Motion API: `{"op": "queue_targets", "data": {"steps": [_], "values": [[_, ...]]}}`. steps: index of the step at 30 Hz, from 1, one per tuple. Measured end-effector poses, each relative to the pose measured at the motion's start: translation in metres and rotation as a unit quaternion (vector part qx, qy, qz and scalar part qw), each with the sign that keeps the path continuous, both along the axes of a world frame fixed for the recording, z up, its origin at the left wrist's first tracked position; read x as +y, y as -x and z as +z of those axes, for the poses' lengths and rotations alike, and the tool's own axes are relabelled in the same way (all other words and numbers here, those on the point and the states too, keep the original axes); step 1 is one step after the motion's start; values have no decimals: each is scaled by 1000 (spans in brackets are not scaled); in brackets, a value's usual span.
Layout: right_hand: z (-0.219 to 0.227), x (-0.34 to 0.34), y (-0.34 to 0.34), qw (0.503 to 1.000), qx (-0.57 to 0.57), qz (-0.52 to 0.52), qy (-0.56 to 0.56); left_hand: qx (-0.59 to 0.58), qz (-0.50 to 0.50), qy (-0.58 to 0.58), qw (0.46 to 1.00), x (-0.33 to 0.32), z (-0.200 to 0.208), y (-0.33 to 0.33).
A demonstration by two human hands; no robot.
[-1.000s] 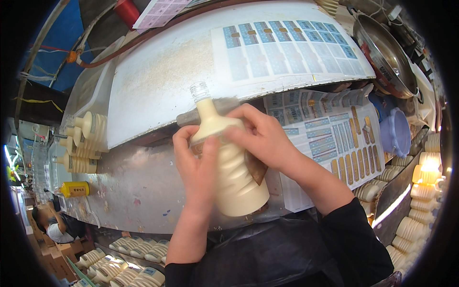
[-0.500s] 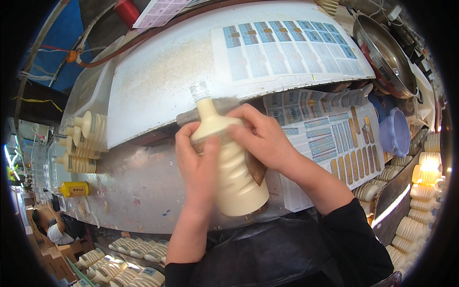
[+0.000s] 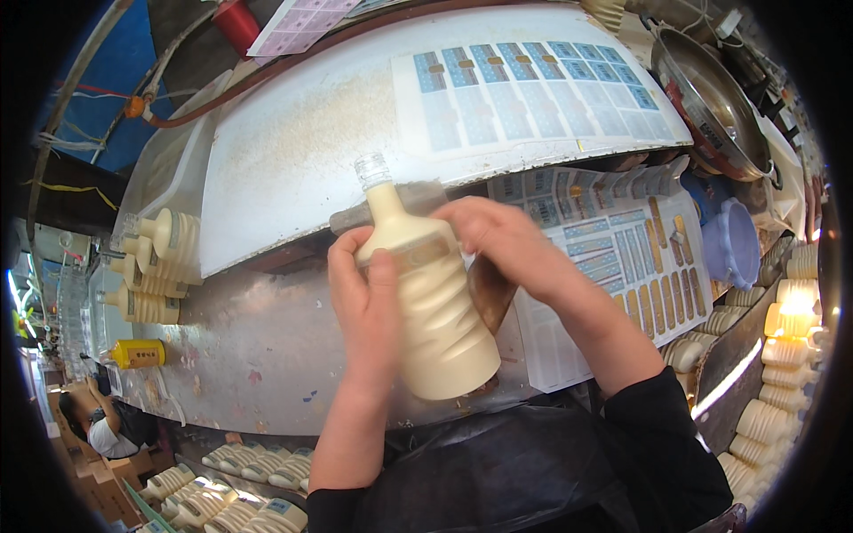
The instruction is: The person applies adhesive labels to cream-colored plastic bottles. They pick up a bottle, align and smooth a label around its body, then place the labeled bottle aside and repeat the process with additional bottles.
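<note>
A cream-coloured bottle [image 3: 444,346] with ribbed sides and a clear threaded neck leans on the bench edge, neck pointing away from me. My left hand [image 3: 362,275] grips its left shoulder, the thumb lying over the front. A narrow brownish label [image 3: 425,252] runs across the bottle just under the shoulder. My right hand [image 3: 493,233] is at the right shoulder, fingers curled and blurred. From beneath that hand sticks out a flat brown scraper-like piece [image 3: 491,293], seemingly held in the palm. Behind the bottle neck lies a greyish bar-shaped block [image 3: 351,218], partly hidden.
Label sheets lie on the white board [image 3: 302,115] and on the right of the bench, one with gold strips [image 3: 662,306]. Finished-looking bottles [image 3: 169,253] stand at left near a yellow bottle [image 3: 140,353]. A metal pan [image 3: 711,98] and purple bucket [image 3: 733,244] are right. Another person sits far left.
My right hand has shifted up and right off the label, baring its right part. The brown piece has moved with it. The left hand and the bottle stay nearly in place.
</note>
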State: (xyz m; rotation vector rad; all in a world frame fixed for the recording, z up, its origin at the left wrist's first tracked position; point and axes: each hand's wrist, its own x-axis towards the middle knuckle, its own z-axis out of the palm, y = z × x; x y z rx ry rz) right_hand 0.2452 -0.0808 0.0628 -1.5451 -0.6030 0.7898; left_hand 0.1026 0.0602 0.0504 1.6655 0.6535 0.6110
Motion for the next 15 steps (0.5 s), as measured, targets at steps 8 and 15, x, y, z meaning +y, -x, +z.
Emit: {"op": "queue_targets", "data": {"steps": [8, 15], "values": [[22, -6, 14, 981, 15, -152, -119, -2, 1, 7, 1000, -1, 1, 0], [-14, -13, 19, 975, -60, -212, -23, -53, 10, 95, 994, 3, -6, 8]]}}
